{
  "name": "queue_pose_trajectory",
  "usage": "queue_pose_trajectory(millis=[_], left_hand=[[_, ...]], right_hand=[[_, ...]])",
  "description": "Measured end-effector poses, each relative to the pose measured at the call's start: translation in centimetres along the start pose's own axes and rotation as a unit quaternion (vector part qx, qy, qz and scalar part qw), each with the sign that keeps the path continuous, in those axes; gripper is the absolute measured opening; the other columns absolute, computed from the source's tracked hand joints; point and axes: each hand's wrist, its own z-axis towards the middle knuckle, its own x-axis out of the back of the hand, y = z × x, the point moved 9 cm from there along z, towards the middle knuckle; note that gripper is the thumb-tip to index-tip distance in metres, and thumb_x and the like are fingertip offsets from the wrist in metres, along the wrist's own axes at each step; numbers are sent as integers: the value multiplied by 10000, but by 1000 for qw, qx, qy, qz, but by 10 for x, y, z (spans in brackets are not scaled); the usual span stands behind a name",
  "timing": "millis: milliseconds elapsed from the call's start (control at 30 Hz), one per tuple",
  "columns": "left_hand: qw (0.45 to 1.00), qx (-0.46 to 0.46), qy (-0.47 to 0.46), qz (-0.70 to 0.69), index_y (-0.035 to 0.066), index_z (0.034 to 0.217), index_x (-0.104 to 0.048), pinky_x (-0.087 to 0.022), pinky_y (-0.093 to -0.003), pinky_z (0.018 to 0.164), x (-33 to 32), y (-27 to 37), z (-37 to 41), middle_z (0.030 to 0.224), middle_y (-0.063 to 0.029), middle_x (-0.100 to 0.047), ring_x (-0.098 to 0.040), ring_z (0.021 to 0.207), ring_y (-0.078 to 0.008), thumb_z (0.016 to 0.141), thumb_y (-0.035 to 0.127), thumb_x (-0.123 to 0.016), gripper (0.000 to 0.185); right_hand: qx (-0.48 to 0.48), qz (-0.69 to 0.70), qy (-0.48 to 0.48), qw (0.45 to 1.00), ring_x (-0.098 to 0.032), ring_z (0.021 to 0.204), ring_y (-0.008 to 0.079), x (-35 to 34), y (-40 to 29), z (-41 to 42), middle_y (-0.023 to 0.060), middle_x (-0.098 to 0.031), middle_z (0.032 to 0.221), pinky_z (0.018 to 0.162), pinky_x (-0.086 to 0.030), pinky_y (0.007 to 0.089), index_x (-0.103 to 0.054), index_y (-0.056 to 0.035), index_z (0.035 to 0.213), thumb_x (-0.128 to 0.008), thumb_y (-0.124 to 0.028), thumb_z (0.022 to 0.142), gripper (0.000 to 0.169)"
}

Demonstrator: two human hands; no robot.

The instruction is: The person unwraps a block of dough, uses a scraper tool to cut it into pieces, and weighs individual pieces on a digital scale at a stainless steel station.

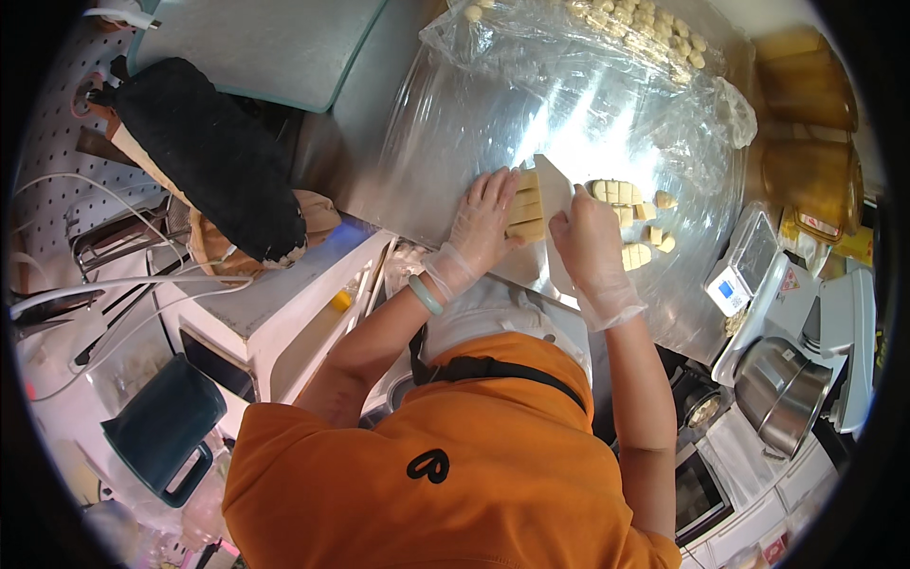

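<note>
My left hand (483,220), in a clear plastic glove, rests against the left side of a block of pale dough (526,206) scored or cut into strips. My right hand (589,238), gloved too, grips a wide flat blade (554,186), which stands along the block's right side. Right of that hand lie cut dough pieces (617,192), some still grouped in rows, with a few loose cubes (655,235) beside them. All of this is on a shiny metal work surface (455,128). The blade's handle is hidden by my fingers.
Crumpled clear plastic film (490,43) partly covers many small dough balls (654,28) at the far side. A clear lidded box (750,249), a kitchen scale (846,320) and metal bowls (775,387) stand right. Left are a black fabric-covered object (213,156), cables and a dark pitcher (167,419).
</note>
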Motion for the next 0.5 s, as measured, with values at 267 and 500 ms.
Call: queue_pose_trajectory(millis=[267,500], left_hand=[[1000,2,0,3,10,1406,-303,-339,-420,1048,1,-1,1,1383,-131,-355,-346,1265,-317,624,284,-831,983],[1000,2,3,-3,4,1430,-275,-309,-410,1089,1,-6,-5,1428,-152,-326,-316,1305,-331,636,311,-820,1011]], right_hand=[[-37,-4,-6,999,-622,671,408,-34,12,12,261,-608,678,635,-505,469,-564,57,804,-561,-38,775,99],[-1,31,-3,1000,-596,624,433,24,-8,-1,263,-580,631,593,-490,466,-555,79,807,-561,-39,776,122]])
